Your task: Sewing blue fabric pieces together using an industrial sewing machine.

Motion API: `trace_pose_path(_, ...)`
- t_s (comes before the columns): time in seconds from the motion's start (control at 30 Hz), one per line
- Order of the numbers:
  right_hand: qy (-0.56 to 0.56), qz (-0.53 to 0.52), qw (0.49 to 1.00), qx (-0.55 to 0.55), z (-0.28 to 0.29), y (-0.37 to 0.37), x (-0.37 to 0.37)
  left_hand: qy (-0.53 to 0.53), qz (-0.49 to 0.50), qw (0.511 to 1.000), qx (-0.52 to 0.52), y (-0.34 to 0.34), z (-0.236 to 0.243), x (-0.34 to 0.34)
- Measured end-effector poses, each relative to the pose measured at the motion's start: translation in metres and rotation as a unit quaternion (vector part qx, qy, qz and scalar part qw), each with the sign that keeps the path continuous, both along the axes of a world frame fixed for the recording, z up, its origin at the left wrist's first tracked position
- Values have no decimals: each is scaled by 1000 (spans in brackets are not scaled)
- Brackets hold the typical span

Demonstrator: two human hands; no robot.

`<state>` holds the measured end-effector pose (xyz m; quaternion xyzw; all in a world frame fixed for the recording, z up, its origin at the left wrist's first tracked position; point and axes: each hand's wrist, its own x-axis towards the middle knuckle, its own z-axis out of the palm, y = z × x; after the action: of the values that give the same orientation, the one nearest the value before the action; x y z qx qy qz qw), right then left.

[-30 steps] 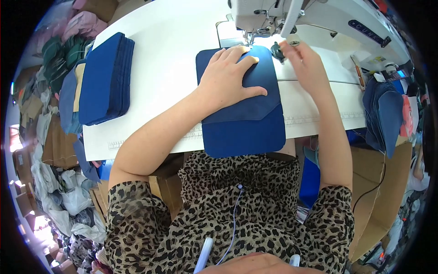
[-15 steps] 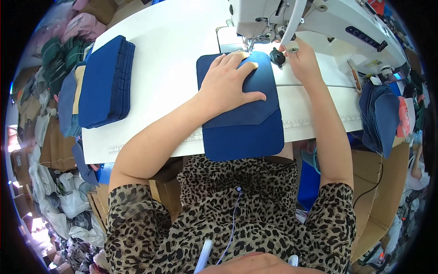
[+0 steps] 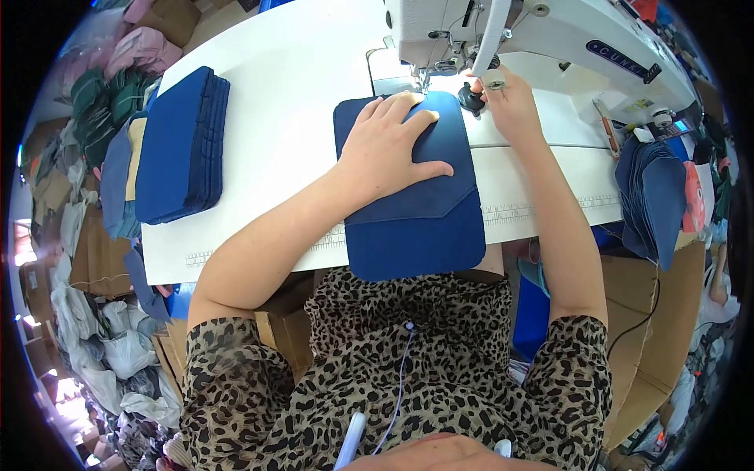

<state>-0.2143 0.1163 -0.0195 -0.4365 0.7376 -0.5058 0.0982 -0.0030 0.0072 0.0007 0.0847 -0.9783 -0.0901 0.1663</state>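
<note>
My left hand (image 3: 381, 141) lies flat with fingers apart on a navy blue panel (image 3: 416, 239), which has an angled seamed piece on its upper part and reaches under the presser foot (image 3: 422, 85). Yellow covers sit on two fingertips near the needle. My right hand (image 3: 510, 110) is raised at the right of the sewing machine head (image 3: 432, 23), its fingers curled beside a black round fitting (image 3: 470, 97) and partly hidden behind machine parts; what they grip is unclear.
A stack of navy panels (image 3: 169, 145) lies on the white table (image 3: 259, 78) at the left. At the right are blue cut pieces (image 3: 644, 196) and an orange-handled tool (image 3: 609, 129). An open cardboard box (image 3: 648, 330) stands below. Bagged material (image 3: 126, 345) is piled at the left.
My right hand has moved from beside the fitting up and inward to the machine head, its fingers curling out of sight. The panel and left hand sit slightly lower in the picture.
</note>
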Motion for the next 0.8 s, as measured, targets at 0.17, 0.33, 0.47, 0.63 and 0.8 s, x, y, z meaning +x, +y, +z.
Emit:
trace_pose_path(0.17, 2, 13, 1000, 15, -1, 4, -1, 3, 0, 1000, -2, -1, -1, -1)
trace_pose_path(0.33, 45, -19, 999, 22, 10, 11, 5, 14, 1, 1000, -10, -4, -1, -4)
trace_pose_path(0.47, 88, -18, 992, 85, 30, 25, 22, 8, 3, 1000, -10, -3, -5, -4)
trace_pose_path(0.63, 158, 90, 983, 16, 25, 51, 51, 16, -5, 1000, -10, 6, -3, 9)
trace_pose_path(0.8, 225, 179, 957, 31, 17, 87, 91, -25, -79, 996, 44, 18, 15, 34)
